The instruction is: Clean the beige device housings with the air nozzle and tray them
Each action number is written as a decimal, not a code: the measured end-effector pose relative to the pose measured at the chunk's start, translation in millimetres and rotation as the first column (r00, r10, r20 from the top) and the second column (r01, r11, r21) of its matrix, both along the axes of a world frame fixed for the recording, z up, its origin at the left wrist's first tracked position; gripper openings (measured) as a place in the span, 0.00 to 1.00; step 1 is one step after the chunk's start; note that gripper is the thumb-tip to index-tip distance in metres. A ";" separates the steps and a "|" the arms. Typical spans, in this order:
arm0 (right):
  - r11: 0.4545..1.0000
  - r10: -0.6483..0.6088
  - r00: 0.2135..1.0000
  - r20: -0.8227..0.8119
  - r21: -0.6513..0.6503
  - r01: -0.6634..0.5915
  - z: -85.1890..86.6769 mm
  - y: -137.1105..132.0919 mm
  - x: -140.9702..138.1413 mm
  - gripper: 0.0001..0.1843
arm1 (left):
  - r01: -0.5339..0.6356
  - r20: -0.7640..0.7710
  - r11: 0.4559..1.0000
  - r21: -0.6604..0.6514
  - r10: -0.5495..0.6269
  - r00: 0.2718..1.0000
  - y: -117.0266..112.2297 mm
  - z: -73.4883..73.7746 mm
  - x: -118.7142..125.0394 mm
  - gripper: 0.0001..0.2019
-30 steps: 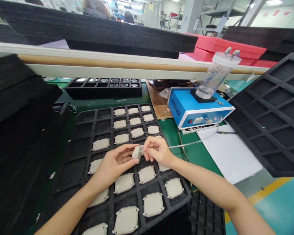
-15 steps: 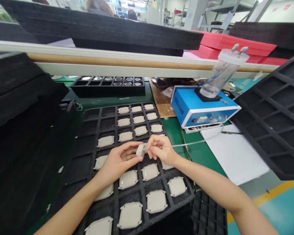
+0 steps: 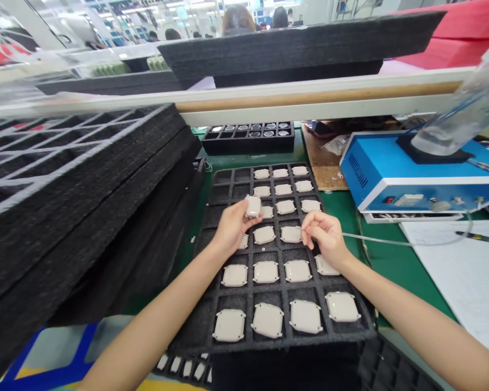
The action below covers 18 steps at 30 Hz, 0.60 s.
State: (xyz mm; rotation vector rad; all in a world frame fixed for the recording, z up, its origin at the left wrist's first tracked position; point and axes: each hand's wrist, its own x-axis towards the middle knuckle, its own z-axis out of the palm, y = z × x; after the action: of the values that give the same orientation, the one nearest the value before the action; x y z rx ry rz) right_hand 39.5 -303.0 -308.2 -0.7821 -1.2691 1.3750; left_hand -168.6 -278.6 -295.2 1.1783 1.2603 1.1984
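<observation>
My left hand [image 3: 232, 228] holds a small beige plastic module [image 3: 253, 206] up between thumb and fingers, above a black foam tray [image 3: 206, 326]. Several similar square modules lie in the tray's cells, and some cells show bare foam. My right hand [image 3: 324, 236] pinches a thin clear tube [image 3: 375, 239] near its end, and the tip is hidden by my fingers. Those fingers are close above a module [image 3: 290, 234] in the tray. The two hands are apart.
Stacked black foam trays [image 3: 85, 217] rise on the left. Behind stands a small tray of round metal parts [image 3: 248, 138]. On the right, the tube runs towards a blue box [image 3: 415, 184] bearing a clear cylinder [image 3: 456, 119]. Paper sheets [image 3: 456, 271] lie beside it.
My hands have separated, with the left carrying the module up and left, away from the tube. The whole view has swung, shifting the tray towards the middle and the blue box right.
</observation>
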 end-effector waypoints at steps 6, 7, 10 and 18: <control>1.000 0.010 0.998 0.057 0.010 -0.011 4.7 -2.6 -0.3 0.01 | -0.167 -0.356 0.972 0.168 0.217 0.909 64.8 -1.3 -38.9 0.10; 1.000 0.009 0.998 0.062 0.015 -0.010 4.7 -3.2 0.2 0.01 | -0.158 -0.421 0.969 0.190 0.226 0.878 72.7 -1.7 -43.5 0.10; 0.999 0.009 0.997 0.079 0.039 -0.012 2.9 -4.2 2.4 0.02 | -0.041 -0.596 0.982 0.186 0.146 0.789 89.9 -2.0 -54.0 0.08; 0.997 0.037 0.995 0.095 0.061 -0.043 1.6 -4.6 3.9 0.02 | 0.212 -0.821 0.969 0.126 -0.018 0.570 95.3 -0.1 -56.4 0.11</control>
State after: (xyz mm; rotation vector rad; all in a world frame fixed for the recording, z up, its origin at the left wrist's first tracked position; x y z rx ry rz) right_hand 43.4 -307.6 -306.6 -0.7892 -1.4012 1.3374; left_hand -225.0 -183.3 -295.3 2.0971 1.7020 0.6634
